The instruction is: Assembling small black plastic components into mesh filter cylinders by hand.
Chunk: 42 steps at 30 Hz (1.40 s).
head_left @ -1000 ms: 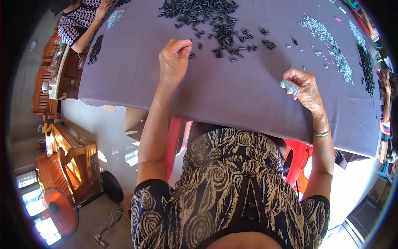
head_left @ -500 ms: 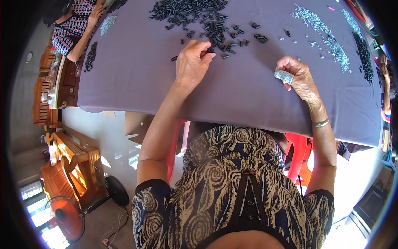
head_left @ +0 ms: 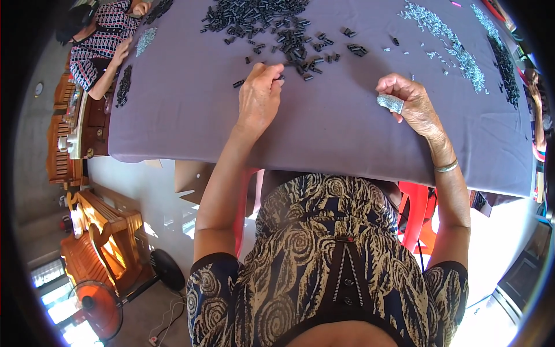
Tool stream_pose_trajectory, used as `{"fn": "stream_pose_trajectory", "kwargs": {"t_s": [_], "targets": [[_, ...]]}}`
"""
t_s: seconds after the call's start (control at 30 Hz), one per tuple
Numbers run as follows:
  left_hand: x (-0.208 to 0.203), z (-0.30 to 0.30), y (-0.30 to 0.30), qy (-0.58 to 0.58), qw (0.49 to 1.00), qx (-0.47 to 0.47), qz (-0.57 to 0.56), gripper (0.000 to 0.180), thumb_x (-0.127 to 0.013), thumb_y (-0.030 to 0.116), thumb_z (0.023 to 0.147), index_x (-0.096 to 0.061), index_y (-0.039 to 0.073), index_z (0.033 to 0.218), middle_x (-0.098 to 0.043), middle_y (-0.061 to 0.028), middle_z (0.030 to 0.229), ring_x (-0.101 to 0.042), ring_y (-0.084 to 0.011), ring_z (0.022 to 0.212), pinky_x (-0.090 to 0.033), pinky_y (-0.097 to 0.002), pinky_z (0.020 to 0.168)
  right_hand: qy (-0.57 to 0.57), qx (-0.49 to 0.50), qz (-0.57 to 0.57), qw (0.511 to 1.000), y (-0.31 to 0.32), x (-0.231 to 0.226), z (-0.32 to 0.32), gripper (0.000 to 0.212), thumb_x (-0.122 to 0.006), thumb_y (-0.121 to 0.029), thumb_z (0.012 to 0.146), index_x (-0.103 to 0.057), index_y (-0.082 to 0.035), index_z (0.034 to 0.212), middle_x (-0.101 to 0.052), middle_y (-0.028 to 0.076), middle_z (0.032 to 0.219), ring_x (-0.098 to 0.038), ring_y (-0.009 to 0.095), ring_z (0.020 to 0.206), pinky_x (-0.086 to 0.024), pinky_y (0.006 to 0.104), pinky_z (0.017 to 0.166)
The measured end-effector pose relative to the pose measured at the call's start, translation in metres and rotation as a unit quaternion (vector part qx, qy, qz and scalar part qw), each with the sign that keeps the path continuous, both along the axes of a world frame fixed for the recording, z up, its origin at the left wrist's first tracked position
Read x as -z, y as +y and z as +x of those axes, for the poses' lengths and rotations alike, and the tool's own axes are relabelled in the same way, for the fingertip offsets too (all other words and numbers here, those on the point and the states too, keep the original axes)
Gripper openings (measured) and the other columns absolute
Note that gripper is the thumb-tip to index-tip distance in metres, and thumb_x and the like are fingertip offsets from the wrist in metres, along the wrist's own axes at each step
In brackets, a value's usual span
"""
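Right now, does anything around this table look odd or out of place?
Nothing looks plainly damaged. A few black pieces lie apart from the main black pile, and the silvery piece at the right hand looks unusual; I can't tell whether it's worn or held.

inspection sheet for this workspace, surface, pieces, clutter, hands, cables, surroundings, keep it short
Surface: purple-grey tablecloth, lightly creased.
Work pieces: black cylindrical pieces heaped at the far middle, strays nearer; small silvery pieces strewn at the right.
Clutter: small pink item at the far right.
Hands: left hand curled just short of the heap, dark bit at its fingertips, grip unclear; right hand raised, silvery band at its fingers, worn or held unclear.
Cables: thin cords on the floor, lower left, near a fan.
Surroundings: wooden furniture at left; another person at the table, far left.
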<state>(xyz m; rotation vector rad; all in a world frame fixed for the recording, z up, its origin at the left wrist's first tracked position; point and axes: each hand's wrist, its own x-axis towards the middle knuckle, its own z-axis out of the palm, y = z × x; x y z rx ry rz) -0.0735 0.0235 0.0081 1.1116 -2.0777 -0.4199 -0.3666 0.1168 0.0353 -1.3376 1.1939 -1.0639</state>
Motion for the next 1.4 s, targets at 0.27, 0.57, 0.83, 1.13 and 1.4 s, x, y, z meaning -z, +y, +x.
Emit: {"fn": "stream_pose_trajectory", "kwargs": {"t_s": [0.27,0.57,0.83,1.13,1.4], "targets": [[-0.012,0.001,0.011,-0.011,1.000,0.028,-0.006,0.020,-0.059,-0.002,0.081,-0.061,0.003,0.101,-0.057,-0.0087,0.089,-0.058,-0.0214,0.075,-0.048,-0.0285,0.066,0.080,-0.020,0.022,0.996,-0.001,-0.001,-0.002,0.011,-0.064,-0.009,0.084,-0.062,-0.006,0.094,-0.055,-0.006,0.074,-0.042,-0.002,0.054,-0.034,0.0157,0.044],[-0.025,-0.046,0.020,0.415,0.806,0.208,0.368,0.015,-0.062,0.003,0.084,-0.062,0.005,0.099,-0.063,-0.0056,0.091,-0.063,-0.0179,0.086,-0.051,-0.0290,0.070,0.024,-0.011,-0.005,1.000,-0.001,0.005,-0.006,0.008,-0.063,-0.009,0.084,-0.063,-0.005,0.092,-0.056,-0.005,0.073,-0.046,0.000,0.054,-0.038,0.0163,0.044],[-0.014,-0.075,0.032,0.467,0.699,0.226,0.492,0.013,-0.061,0.009,0.086,-0.062,0.006,0.099,-0.063,-0.0053,0.091,-0.063,-0.0175,0.085,-0.052,-0.0314,0.073,0.001,0.022,-0.011,1.000,0.000,-0.001,-0.006,0.010,-0.062,-0.010,0.086,-0.062,-0.004,0.094,-0.057,-0.002,0.076,-0.050,0.002,0.057,-0.041,0.0176,0.046],[-0.006,-0.089,0.036,0.505,0.636,0.232,0.536,0.013,-0.060,0.009,0.086,-0.061,0.007,0.100,-0.064,-0.0039,0.088,-0.062,-0.0146,0.079,-0.052,-0.0302,0.071,0.026,0.032,-0.108,0.993,0.006,-0.020,0.016,0.014,-0.059,-0.002,0.085,-0.060,-0.003,0.099,-0.060,-0.001,0.087,-0.055,0.006,0.073,-0.046,0.0221,0.060],[-0.012,-0.100,0.042,0.510,0.631,0.247,0.529,0.013,-0.060,0.008,0.086,-0.060,0.005,0.099,-0.064,-0.0069,0.089,-0.062,-0.0150,0.079,-0.051,-0.0307,0.070,0.260,0.027,-0.226,0.938,0.000,-0.049,0.025,0.027,-0.056,0.013,0.072,-0.056,-0.002,0.094,-0.062,0.007,0.086,-0.062,0.015,0.078,-0.049,0.0255,0.067]]}}
